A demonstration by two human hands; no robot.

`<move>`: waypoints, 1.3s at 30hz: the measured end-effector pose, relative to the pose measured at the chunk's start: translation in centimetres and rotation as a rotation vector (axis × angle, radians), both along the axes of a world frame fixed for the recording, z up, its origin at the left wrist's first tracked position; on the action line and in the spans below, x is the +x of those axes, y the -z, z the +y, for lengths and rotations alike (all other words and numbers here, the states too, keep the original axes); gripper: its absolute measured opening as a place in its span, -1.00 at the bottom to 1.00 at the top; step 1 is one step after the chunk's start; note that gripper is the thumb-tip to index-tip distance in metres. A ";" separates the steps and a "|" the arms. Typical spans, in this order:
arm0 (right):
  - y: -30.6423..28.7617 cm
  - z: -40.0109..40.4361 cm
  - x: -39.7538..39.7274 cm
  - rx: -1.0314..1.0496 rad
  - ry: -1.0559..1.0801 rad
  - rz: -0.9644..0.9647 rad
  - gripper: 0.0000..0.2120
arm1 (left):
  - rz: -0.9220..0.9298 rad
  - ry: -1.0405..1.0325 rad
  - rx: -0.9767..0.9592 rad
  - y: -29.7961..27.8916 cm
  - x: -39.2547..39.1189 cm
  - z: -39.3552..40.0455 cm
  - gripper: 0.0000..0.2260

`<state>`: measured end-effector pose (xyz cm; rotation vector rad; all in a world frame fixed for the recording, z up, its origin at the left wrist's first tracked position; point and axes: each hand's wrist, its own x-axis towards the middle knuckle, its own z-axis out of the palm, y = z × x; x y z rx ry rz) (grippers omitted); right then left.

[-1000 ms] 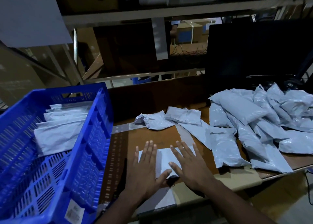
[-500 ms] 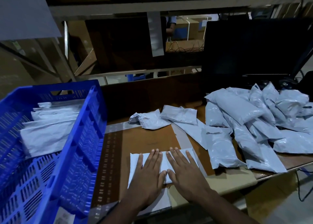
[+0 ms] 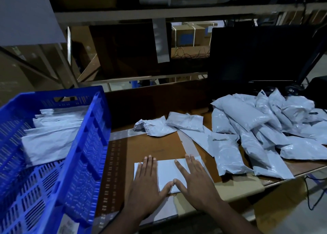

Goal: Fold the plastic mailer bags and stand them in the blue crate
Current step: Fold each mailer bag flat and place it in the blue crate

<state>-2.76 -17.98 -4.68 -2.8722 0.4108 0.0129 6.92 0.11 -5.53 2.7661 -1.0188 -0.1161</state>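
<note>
Two hands lie flat on a folded mailer bag (image 3: 166, 172) at the near edge of the brown surface (image 3: 155, 145). The left hand (image 3: 146, 184) covers the bag's left part and the right hand (image 3: 194, 182) its right part; each grip is spread, fingers straight and pressing down, thumbs meeting near the bag's near edge. Strips of pale tape (image 3: 122, 133) cross the cardboard-coloured top, and a darker brown panel rises along its far side.

At the left stands the blue crate (image 3: 85, 145), its lattice wall beside the left hand. A row of folded bags (image 3: 53, 136) stands on edge inside it, leaning towards the crate's far end; the near part of the crate floor shows its slots. To the right, a loose pile of unfolded grey mailer bags (image 3: 265, 127) spreads over the surface, some reaching its right edge, with two crumpled ones (image 3: 168, 124) lying apart towards the middle.

Behind the pile sits a dark monitor (image 3: 256, 57), screen off, with cables hanging near the right edge. The room is dim: metal shelving (image 3: 159, 12) crosses overhead, and cardboard boxes (image 3: 191, 34) show through a gap behind it.
</note>
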 end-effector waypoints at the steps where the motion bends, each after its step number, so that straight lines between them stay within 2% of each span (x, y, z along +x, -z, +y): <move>1: 0.0 -0.1 -0.2 -0.006 0.018 -0.006 -0.16 | 0.004 -0.023 0.004 -0.2 -0.1 0.2 -0.09; 5: 0.1 -1.9 -0.9 -0.025 0.109 0.041 -0.11 | 0.003 -0.061 0.018 -0.4 0.0 0.2 -0.07; 11: -0.3 -1.8 -1.0 -0.036 0.070 0.007 -0.10 | 0.030 -0.044 0.011 -0.3 0.3 0.2 -0.06; 15: -0.8 -1.8 -0.9 -0.029 0.007 -0.102 -0.22 | -0.045 0.032 -0.004 -1.2 0.3 0.2 -0.22; 18: -0.1 -0.6 -1.1 -0.069 -0.108 -0.081 -0.30 | -0.067 0.177 -0.012 -0.9 -0.7 0.1 -0.34; 20: 0.5 -0.3 -1.1 -0.112 -0.126 -0.063 -0.40 | -0.028 0.217 -0.012 -0.4 -1.1 0.0 -0.30; 23: 0.7 -0.6 -0.9 -0.096 -0.136 -0.049 -0.43 | -0.001 0.211 -0.005 -0.2 -0.9 -0.1 -0.19; 30: 0.3 -0.6 -0.8 -0.076 -0.152 -0.023 -0.30 | -0.012 0.189 0.011 0.0 -1.0 -0.1 -0.21; 35: 0.2 -0.3 -1.1 -0.069 -0.125 -0.001 -0.35 | 0.017 0.172 0.047 -0.2 -1.5 -0.2 -0.16; 37: 0.1 -0.5 -1.0 -0.063 -0.155 -0.037 -0.24 | 0.043 0.179 0.076 -0.8 -1.4 -0.3 -0.17; 39: -0.6 -0.7 -0.5 -0.030 -0.145 -0.021 -0.15 | 0.079 0.187 0.112 -1.8 -0.8 -0.4 -0.30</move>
